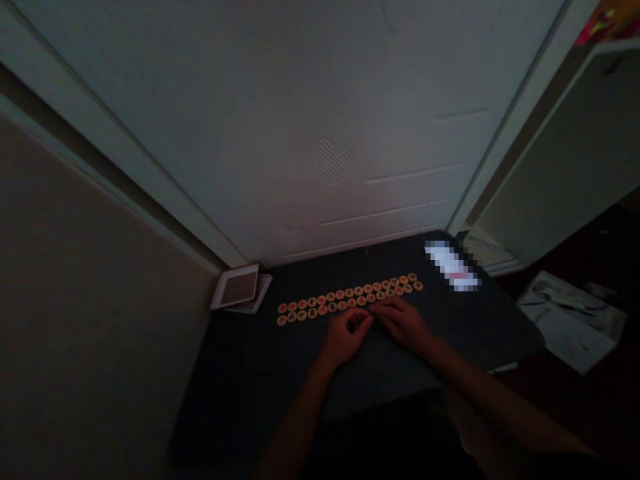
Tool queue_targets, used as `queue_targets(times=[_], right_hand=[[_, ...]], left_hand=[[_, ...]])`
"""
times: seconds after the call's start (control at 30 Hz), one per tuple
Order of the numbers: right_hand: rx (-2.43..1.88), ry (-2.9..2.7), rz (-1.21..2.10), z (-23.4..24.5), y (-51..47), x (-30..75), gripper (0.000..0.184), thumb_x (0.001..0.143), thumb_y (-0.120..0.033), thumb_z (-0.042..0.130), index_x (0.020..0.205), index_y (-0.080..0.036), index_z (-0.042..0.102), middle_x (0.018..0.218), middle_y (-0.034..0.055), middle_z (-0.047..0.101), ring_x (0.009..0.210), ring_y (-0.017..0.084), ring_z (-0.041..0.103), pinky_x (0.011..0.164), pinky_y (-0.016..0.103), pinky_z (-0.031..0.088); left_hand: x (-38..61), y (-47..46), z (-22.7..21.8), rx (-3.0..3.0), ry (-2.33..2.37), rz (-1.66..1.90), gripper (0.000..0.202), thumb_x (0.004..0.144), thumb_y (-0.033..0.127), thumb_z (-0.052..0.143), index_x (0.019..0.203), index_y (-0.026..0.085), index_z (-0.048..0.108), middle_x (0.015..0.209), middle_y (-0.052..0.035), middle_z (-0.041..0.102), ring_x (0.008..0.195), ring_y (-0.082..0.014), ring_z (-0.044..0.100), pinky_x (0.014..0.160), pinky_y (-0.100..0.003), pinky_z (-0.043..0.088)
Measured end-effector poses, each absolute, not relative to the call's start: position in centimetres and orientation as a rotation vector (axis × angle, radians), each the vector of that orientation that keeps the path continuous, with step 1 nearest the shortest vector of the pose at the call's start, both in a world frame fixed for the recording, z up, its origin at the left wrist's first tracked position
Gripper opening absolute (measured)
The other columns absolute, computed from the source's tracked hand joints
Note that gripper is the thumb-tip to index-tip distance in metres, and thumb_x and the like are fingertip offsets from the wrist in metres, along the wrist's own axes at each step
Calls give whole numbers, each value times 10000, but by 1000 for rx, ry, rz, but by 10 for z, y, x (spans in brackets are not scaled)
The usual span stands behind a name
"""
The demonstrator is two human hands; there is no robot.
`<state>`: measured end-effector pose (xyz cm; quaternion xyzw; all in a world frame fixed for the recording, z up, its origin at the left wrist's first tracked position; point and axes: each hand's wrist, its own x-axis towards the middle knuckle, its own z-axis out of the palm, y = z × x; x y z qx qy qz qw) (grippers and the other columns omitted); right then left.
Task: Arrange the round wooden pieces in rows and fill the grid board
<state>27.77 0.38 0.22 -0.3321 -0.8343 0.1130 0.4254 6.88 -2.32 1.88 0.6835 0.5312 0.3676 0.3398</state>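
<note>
My left hand (345, 335) is curled, thumb and fingers bent into a loose ring, and my right hand (406, 324) is beside it with its fingers drawn together; the fingertips nearly meet, and I cannot tell whether either hand pinches anything. Just beyond them, round pieces (323, 309) with red or dark marks lie in two long rows across the dark table (240, 380). A flat stack (237, 289) sits past the rows' left end, and a bright, blurred-out object (453, 267) lies off to the right.
</note>
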Motion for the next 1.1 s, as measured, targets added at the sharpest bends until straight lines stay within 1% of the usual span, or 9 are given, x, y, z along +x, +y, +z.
queue_targets(times=[0.13, 0.23, 0.33, 0.43, 0.53, 0.6, 0.8, 0.93, 1.1], right_hand=[[-1097, -1730, 197, 10, 21, 300, 202, 983, -286, 574, 1134, -248, 703, 1006, 76, 716, 910, 225, 674, 840, 393, 567], [-1300, -1516, 111, 15, 37, 326, 267, 985, -383, 567, 1140, -217, 709, 988, 84, 727, 835, 227, 667, 797, 396, 553], [-1424, -1509, 84, 12, 53, 350, 352, 981, -461, 547, 1133, -193, 718, 1007, 98, 742, 853, 243, 674, 791, 400, 541], [-1512, -1565, 85, 2, 64, 364, 426, 986, -508, 504, 1130, -172, 722, 1060, 124, 745, 910, 266, 681, 828, 417, 531], [-1589, -1610, 73, -8, 70, 370, 469, 1001, -508, 445, 1140, -155, 720, 1075, 142, 746, 961, 287, 677, 879, 439, 514], [-1645, -1664, 50, -13, 71, 370, 469, 1006, -486, 426, 1149, -151, 720, 1070, 145, 748, 960, 296, 671, 883, 446, 504], [-1738, -1729, -6, -13, 72, 370, 442, 993, -468, 448, 1127, -161, 736, 1027, 136, 748, 923, 293, 647, 856, 421, 487], [-1721, -1722, -3, -11, 71, 370, 450, 993, -470, 453, 1130, -152, 740, 1003, 144, 711, 919, 272, 630, 862, 395, 481], [-1770, -1707, -8, -14, 71, 370, 454, 995, -460, 452, 1143, -146, 744, 986, 153, 652, 866, 261, 597, 819, 392, 482]], left_hand=[[69, -25, 20, 1835, 1441, 950, 222, 904, 400, 626, 997, 229, 734, 738, 15, 704, 629, -116, 607, 609, -225, 468], [69, -26, 21, 1875, 1441, 947, 212, 915, 384, 614, 1007, 232, 731, 744, 15, 707, 633, -114, 610, 607, -220, 471], [69, -27, 21, 1910, 1427, 934, 202, 926, 371, 600, 994, 229, 725, 781, 9, 724, 644, -112, 616, 604, -213, 473], [70, -27, 22, 1946, 1428, 919, 189, 932, 358, 593, 973, 228, 723, 806, 6, 730, 657, -113, 619, 610, -213, 474], [71, -27, 22, 1984, 1426, 911, 186, 939, 357, 588, 972, 229, 719, 816, 5, 726, 675, -119, 620, 633, -223, 479], [71, -27, 22, 2008, 1425, 905, 188, 944, 361, 584, 973, 229, 714, 801, 6, 715, 681, -122, 618, 648, -230, 484], [71, -29, 24, 2110, 1390, 914, 182, 960, 346, 563, 955, 228, 702, 795, -2, 683, 711, -131, 617, 678, -240, 496], [68, -30, 26, 2187, 1386, 946, 172, 965, 321, 557, 933, 230, 699, 868, -19, 684, 778, -138, 633, 723, -244, 513], [65, -30, 27, 2278, 1408, 907, 164, 972, 299, 546, 935, 242, 695, 937, -26, 691, 898, -155, 652, 779, -255, 528]])
